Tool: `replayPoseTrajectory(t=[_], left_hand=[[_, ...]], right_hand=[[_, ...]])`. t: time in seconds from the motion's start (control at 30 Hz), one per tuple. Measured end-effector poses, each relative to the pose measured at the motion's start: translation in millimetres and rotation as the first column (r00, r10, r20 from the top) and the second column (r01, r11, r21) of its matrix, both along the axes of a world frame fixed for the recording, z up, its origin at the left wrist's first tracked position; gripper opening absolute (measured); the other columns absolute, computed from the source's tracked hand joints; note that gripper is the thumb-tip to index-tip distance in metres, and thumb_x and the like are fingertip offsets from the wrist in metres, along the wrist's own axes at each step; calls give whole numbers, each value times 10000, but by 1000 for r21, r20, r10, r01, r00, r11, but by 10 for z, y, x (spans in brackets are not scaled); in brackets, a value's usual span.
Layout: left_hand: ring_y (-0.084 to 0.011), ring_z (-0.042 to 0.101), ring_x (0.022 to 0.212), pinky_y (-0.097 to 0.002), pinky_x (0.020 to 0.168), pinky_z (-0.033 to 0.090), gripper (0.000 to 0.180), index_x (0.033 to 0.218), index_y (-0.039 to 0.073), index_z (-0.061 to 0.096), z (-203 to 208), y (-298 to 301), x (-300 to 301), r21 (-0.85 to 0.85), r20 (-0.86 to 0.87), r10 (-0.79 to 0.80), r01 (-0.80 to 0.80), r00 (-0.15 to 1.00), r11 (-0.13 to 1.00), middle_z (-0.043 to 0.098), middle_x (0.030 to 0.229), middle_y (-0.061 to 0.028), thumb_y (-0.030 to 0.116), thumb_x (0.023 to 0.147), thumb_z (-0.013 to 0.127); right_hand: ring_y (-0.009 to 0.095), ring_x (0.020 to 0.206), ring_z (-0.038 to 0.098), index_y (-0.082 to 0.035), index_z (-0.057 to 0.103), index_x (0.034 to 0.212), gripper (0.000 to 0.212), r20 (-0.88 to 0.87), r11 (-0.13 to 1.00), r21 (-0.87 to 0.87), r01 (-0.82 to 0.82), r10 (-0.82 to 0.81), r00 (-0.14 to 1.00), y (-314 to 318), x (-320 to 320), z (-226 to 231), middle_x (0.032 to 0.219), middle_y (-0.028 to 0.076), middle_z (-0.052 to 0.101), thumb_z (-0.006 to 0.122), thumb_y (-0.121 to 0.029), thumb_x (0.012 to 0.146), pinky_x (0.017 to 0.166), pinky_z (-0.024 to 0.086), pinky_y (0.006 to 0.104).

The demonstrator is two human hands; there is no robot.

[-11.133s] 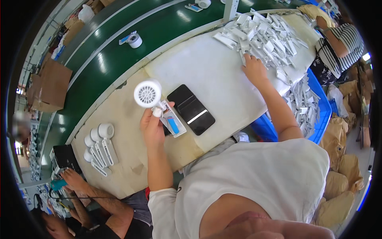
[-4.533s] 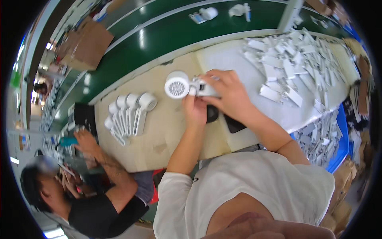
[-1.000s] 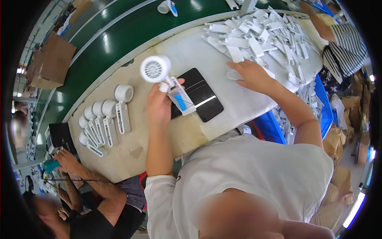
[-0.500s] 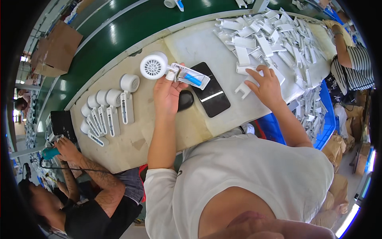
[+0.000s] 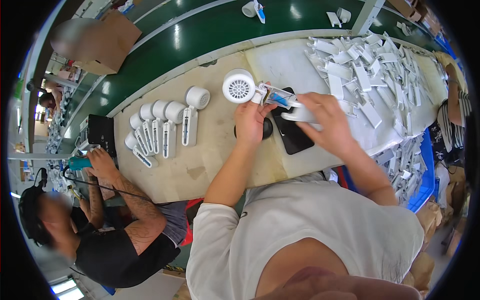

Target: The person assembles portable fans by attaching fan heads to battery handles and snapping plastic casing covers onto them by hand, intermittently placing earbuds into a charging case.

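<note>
My left hand (image 5: 248,122) grips a white handheld fan (image 5: 238,86) by its neck, with the round grille turned up. Its handle lies uncovered, and a blue battery (image 5: 278,99) and thin wires show inside. Between the fingers of my right hand (image 5: 331,125) is a white plastic handle cover (image 5: 298,116), held close beside the uncovered handle; whether the two touch I cannot tell. Underneath lie a black phone-like slab (image 5: 296,141), partly hidden by the cover and hand, and a rounded black object (image 5: 267,129).
Several white fans (image 5: 189,125) stand in a row at left. Loose handle covers (image 5: 367,75) are heaped at right, above a blue bin (image 5: 426,172) of similar parts. Beyond the table runs a green conveyor (image 5: 200,47). At left a co-worker holds a teal power tool (image 5: 80,163).
My right hand has taken a handle cover from by the heap and brought it left to the fan. The fan stays in my left hand. The whole view has shifted.
</note>
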State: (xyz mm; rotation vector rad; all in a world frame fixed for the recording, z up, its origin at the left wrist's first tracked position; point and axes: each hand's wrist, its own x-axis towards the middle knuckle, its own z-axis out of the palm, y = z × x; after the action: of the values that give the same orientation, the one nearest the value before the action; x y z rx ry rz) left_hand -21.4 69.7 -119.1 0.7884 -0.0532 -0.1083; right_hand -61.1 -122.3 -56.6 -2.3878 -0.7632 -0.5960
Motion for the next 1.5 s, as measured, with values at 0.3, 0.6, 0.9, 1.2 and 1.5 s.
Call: replayPoseTrajectory(t=[0.3, 0.6, 0.9, 1.2, 1.5], left_hand=[[-120, 578, 883, -246, 714, 472, 263, 1105, 23, 553, -46, -39, -23, -49, -12, 266, -266, 964, 963, 609, 1030, -57, 53, 846, 586], [-298, 578, 993, -454, 885, 466, 288, 1091, 12, 516, 163, 157, -59, -32, 134, 332, -331, 934, 943, 593, 1048, -163, 156, 850, 579], [-306, 616, 845, -434, 783, 516, 336, 1054, -52, 527, 550, 324, -185, -113, 273, 356, -338, 894, 935, 621, 923, -193, 98, 780, 650], [-363, 575, 913, -451, 742, 451, 322, 1020, 20, 518, 215, 1167, 103, 947, 68, 227, 8, 972, -320, 605, 974, -199, 162, 748, 617], [-316, 523, 1017, -419, 829, 413, 439, 1078, 29, 515, 255, 1426, 106, 915, 103, 359, 54, 928, -401, 571, 1065, -131, 151, 687, 673]], right_hand=[[284, 1030, 471, -54, 511, 1186, 541, -11, 994, 22, 105, -104, 994, 670, 236, -38, 1192, 86, 502, 684, -153, 683, 871, 417, 358], [81, 737, 501, 10, 590, 983, 335, -679, 786, 594, 169, 378, 630, 508, 260, -221, 788, 14, 572, 620, -295, 848, 654, 416, 226], [265, 523, 491, -47, 519, 591, 349, -36, 849, 302, -433, 464, 885, 660, 531, -110, 561, 86, 485, 715, -315, 700, 473, 381, 351], [315, 1065, 526, -92, 596, 1101, 409, -513, 982, 175, 66, 33, 858, 527, 2826, -739, 1172, 152, 549, 648, -269, 737, 914, 423, 387], [294, 901, 621, 4, 541, 1106, 500, -478, 917, 92, 389, -302, 825, 1000, 4032, -967, 893, 184, 645, 623, -349, 762, 784, 478, 390]])
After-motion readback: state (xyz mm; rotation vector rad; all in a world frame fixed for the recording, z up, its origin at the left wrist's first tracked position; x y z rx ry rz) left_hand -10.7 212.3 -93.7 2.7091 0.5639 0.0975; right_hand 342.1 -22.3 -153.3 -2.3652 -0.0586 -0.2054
